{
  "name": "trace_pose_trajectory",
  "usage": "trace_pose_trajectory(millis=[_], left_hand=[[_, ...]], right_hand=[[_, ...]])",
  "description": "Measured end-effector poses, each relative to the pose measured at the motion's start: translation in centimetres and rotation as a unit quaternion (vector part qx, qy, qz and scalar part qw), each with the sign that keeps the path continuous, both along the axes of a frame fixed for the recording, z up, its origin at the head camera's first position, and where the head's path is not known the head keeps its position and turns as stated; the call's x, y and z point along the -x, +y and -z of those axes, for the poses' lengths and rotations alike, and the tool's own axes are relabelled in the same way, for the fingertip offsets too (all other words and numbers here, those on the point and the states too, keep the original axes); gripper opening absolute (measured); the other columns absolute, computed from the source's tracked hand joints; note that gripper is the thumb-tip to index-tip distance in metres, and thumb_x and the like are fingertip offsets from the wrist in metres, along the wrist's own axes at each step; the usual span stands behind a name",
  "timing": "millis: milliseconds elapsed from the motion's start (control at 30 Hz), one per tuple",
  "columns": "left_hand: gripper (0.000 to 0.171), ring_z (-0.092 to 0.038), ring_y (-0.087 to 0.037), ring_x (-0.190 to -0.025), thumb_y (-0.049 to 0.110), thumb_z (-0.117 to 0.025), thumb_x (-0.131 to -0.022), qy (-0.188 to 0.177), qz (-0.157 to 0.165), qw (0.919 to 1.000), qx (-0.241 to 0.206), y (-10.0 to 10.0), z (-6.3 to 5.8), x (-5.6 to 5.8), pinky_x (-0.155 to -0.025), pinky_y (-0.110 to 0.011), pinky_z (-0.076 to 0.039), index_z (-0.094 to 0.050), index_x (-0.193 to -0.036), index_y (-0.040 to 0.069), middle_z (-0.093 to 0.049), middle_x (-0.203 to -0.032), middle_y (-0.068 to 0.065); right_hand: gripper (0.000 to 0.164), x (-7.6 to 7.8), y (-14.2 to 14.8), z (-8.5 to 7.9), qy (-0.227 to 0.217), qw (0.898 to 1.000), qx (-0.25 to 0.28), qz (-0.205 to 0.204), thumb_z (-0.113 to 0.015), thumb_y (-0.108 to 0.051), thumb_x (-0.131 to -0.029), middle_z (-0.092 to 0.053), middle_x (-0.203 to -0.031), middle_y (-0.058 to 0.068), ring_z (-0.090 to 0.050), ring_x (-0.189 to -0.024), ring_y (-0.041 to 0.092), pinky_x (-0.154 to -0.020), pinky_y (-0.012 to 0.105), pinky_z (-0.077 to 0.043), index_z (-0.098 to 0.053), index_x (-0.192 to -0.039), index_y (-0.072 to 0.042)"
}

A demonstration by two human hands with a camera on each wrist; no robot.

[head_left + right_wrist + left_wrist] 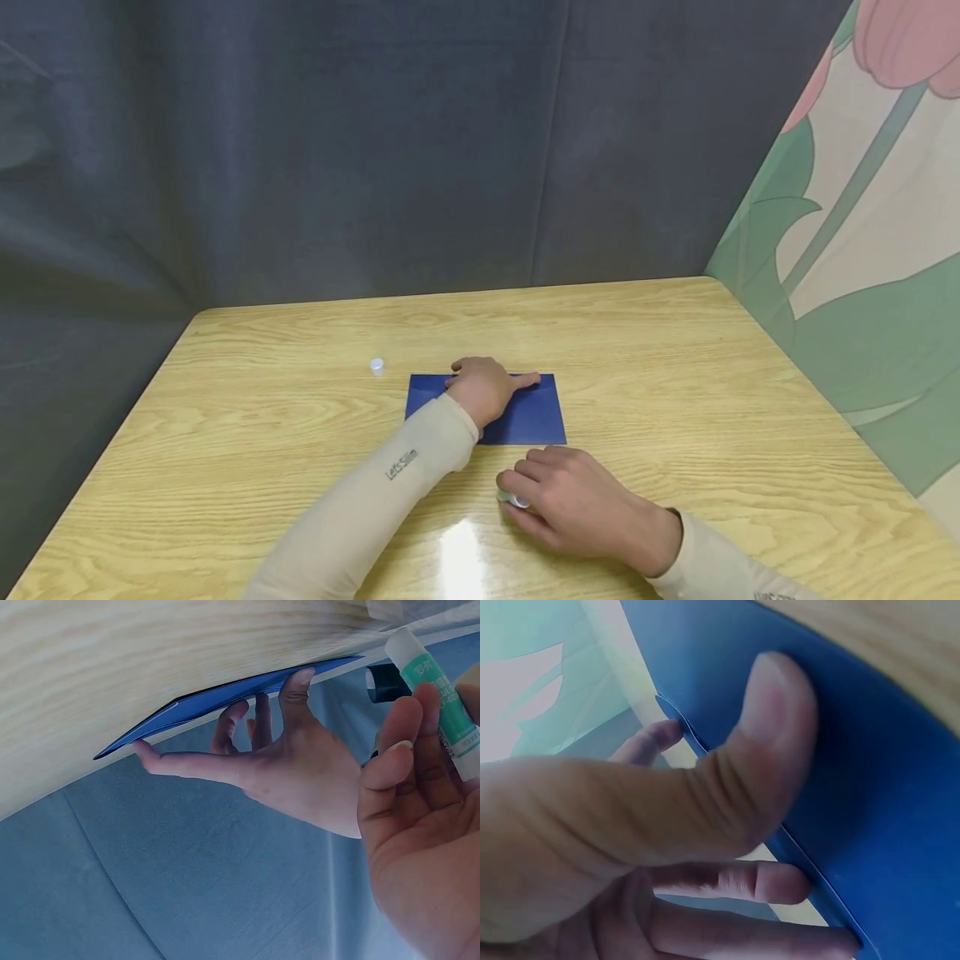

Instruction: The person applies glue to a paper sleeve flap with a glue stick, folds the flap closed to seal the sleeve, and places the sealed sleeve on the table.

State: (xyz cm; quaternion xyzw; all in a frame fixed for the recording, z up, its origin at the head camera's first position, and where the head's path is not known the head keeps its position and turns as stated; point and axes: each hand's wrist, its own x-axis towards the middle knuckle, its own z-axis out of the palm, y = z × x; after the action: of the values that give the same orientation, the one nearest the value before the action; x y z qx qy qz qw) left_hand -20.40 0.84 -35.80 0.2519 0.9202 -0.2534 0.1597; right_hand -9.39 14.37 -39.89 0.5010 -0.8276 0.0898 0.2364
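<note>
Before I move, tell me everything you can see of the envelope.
The envelope is dark blue, rectangular and paper-like, a fold line showing near its far edge. It lies on the table, long sides across, beyond the right hand. The left hand touches it, fingers at the far edge, hiding part.

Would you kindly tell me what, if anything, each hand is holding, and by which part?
The right hand holds the glue stick by its green-labelled body; the left hand grips nothing, its spread fingers touching the blue envelope.

We look forward and down from the head; from both wrists, closer in, we share the envelope (pixel 528 423).
</note>
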Motion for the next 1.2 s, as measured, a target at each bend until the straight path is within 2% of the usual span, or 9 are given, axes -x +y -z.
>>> trace_pose_trajectory(millis=[67,167,267,433,633,833,967,1067,1200], left_hand=[[0.122,-0.074,-0.027,-0.083,0.039,-0.089,-0.073,-0.006,-0.001,1.0,-0.004,-0.2,0.1,0.0,-0.094,-0.048,-0.056,0.001,-0.153,0.059,-0.069,-0.122,-0.013],[0.116,-0.07,-0.024,-0.087,0.03,-0.088,-0.075,-0.018,-0.009,0.9993,-0.032,-0.6,0.3,-0.2,-0.089,-0.045,-0.058,-0.007,-0.154,0.057,-0.069,-0.12,-0.01],[0.106,-0.066,-0.02,-0.101,0.024,-0.087,-0.077,-0.018,-0.012,0.9974,-0.069,-1.3,0.5,-0.5,-0.085,-0.038,-0.058,-0.019,-0.155,0.052,-0.066,-0.125,-0.006],[0.087,-0.059,-0.02,-0.125,0.039,-0.083,-0.08,0.013,0.012,0.9959,-0.088,-2.4,1.0,-0.9,-0.093,-0.034,-0.056,-0.037,-0.153,0.036,-0.059,-0.14,-0.004],[0.069,-0.06,-0.021,-0.123,0.044,-0.077,-0.083,0.03,0.021,0.9906,-0.132,-3.9,1.5,-1.6,-0.096,-0.037,-0.055,-0.052,-0.146,0.027,-0.061,-0.136,-0.007],[0.06,-0.059,-0.025,-0.125,0.042,-0.068,-0.092,-0.001,-0.003,0.981,-0.194,-6.0,1.6,-2.7,-0.101,-0.04,-0.052,-0.051,-0.147,0.025,-0.053,-0.144,-0.008],[0.058,-0.056,-0.028,-0.13,0.037,-0.067,-0.094,-0.02,-0.013,0.9728,-0.23,-7.1,1.9,-3.1,-0.104,-0.04,-0.051,-0.051,-0.147,0.019,-0.05,-0.148,-0.009],[0.058,-0.044,-0.031,-0.143,0.032,-0.067,-0.095,-0.049,-0.027,0.964,-0.26,-8.1,2.1,-3.3,-0.113,-0.043,-0.043,-0.049,-0.148,0.015,-0.041,-0.158,-0.009],[0.061,-0.026,-0.031,-0.152,0.028,-0.064,-0.097,-0.095,-0.05,0.9547,-0.278,-9.0,1.9,-3.4,-0.119,-0.046,-0.034,-0.041,-0.153,0.018,-0.026,-0.165,-0.004]], right_hand=[[0.014,0.0,0.0,0.0,0.001,1.0,0.0,-0.001,-0.072,-0.029,-0.087,-0.053,-0.07,-0.014,-0.048,-0.061,0.002,-0.059,0.021,-0.045,-0.059,-0.086,-0.022],[0.014,0.0,0.0,0.0,0.002,1.0,-0.001,0.003,-0.072,-0.029,-0.087,-0.053,-0.071,-0.014,-0.049,-0.061,0.003,-0.06,0.021,-0.046,-0.06,-0.087,-0.021],[0.013,0.0,0.0,-0.1,0.0,1.0,-0.003,0.005,-0.071,-0.03,-0.088,-0.055,-0.071,-0.014,-0.049,-0.061,0.003,-0.06,0.022,-0.047,-0.061,-0.087,-0.022],[0.012,-0.1,0.1,-0.2,0.007,1.0,0.002,0.001,-0.071,-0.03,-0.087,-0.058,-0.073,-0.014,-0.051,-0.062,0.004,-0.061,0.022,-0.048,-0.063,-0.087,-0.021],[0.012,-0.1,0.0,0.0,0.006,1.0,0.007,-0.002,-0.072,-0.03,-0.087,-0.061,-0.075,-0.013,-0.054,-0.064,0.004,-0.063,0.023,-0.05,-0.064,-0.089,-0.021],[0.011,0.0,0.0,0.0,0.004,1.0,0.005,-0.006,-0.071,-0.029,-0.088,-0.062,-0.077,-0.013,-0.056,-0.066,0.003,-0.064,0.022,-0.051,-0.064,-0.091,-0.021],[0.01,0.0,0.0,0.0,0.002,1.0,0.006,-0.013,-0.07,-0.028,-0.089,-0.063,-0.077,-0.013,-0.056,-0.066,0.002,-0.063,0.021,-0.05,-0.065,-0.092,-0.021],[0.009,0.0,0.0,-0.1,0.004,1.0,0.005,-0.014,-0.07,-0.028,-0.09,-0.062,-0.077,-0.014,-0.054,-0.065,0.002,-0.062,0.02,-0.049,-0.064,-0.092,-0.021],[0.009,0.0,0.0,-0.1,0.005,1.0,0.004,-0.013,-0.07,-0.028,-0.089,-0.061,-0.076,-0.014,-0.053,-0.064,0.002,-0.061,0.02,-0.049,-0.064,-0.091,-0.021]])
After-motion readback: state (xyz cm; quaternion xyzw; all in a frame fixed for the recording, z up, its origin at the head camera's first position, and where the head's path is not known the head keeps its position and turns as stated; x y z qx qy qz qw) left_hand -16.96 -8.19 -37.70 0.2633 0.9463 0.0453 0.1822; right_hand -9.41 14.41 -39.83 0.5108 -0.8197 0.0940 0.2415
